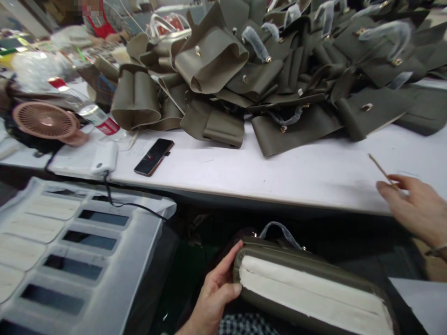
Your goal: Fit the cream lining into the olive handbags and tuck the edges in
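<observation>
My left hand [220, 286] grips the left end of an olive-green handbag [314, 265] low in front of me, thumb on the near side. The bag lies tilted, with a long white panel [314, 291] facing up. A plastic-wrapped handle [279, 228] sticks up from its far side. Over at the right, above the table's front edge, my right hand [415, 204] pinches a thin brown stick [380, 167] that points up and to the left. The stick's lower end is hidden in the fingers.
Olive bag pieces [213, 60] are heaped along the back of the white table [223, 172]. A phone [153, 157], pink fan [47, 121], bottle [99, 118] and white device with a cord [105, 158] lie left. A slotted white rack [115, 260] stands lower left. Another person [104, 28] is behind.
</observation>
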A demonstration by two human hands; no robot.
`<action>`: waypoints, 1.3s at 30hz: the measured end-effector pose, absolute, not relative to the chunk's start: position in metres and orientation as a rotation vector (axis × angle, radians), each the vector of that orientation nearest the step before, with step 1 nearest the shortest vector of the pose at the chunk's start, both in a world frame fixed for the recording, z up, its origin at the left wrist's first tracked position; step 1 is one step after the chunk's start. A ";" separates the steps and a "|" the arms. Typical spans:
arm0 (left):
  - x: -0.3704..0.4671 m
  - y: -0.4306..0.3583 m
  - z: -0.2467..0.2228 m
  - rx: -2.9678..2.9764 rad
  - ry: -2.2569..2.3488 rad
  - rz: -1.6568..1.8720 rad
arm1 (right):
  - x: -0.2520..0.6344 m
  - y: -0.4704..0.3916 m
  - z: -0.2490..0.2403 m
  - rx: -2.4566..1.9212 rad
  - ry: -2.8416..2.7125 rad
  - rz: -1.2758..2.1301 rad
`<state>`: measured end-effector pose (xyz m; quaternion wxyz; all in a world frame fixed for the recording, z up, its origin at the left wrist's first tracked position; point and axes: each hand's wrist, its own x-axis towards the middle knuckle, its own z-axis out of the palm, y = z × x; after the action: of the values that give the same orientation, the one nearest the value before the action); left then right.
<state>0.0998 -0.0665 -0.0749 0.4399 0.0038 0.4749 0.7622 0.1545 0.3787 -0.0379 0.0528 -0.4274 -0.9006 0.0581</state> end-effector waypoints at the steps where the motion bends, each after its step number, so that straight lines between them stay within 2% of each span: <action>1: 0.101 -0.065 -0.074 -0.017 1.194 1.901 | 0.149 0.384 -0.042 -1.271 -2.767 0.128; 5: 0.105 -0.059 -0.067 -0.127 1.252 1.916 | 0.128 0.384 -0.056 -1.336 -2.764 0.022; 11: 0.110 -0.051 -0.064 -0.132 1.368 1.918 | 0.115 0.381 -0.084 -1.090 -2.699 -0.324; 16: 0.108 -0.053 -0.068 -0.049 1.424 1.914 | 0.116 0.366 -0.073 -0.788 -2.658 -0.221; 18: 0.105 -0.057 -0.069 -0.046 1.349 1.902 | 0.122 0.351 -0.062 -0.792 -2.608 -0.158; 21: 0.102 -0.063 -0.073 -0.030 1.268 1.910 | 0.145 0.321 -0.048 -0.942 -2.550 0.131; 25: 0.100 -0.066 -0.080 0.073 1.381 1.933 | 0.194 0.278 -0.039 -1.286 -2.374 0.804; 28: 0.101 -0.062 -0.081 0.133 1.447 1.917 | 0.224 0.245 -0.039 -1.408 -2.132 1.148; 33: 0.109 -0.049 -0.073 0.086 1.579 1.949 | 0.242 0.203 -0.043 -1.537 -1.852 1.504; 39: 0.112 -0.047 -0.073 0.174 1.713 1.939 | 0.247 0.187 -0.054 -1.632 -1.567 1.726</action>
<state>0.1122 -0.0469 -0.0735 0.2707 0.0648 0.6358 0.7199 0.2470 0.1873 -0.0540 0.1473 -0.5672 -0.5447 0.5999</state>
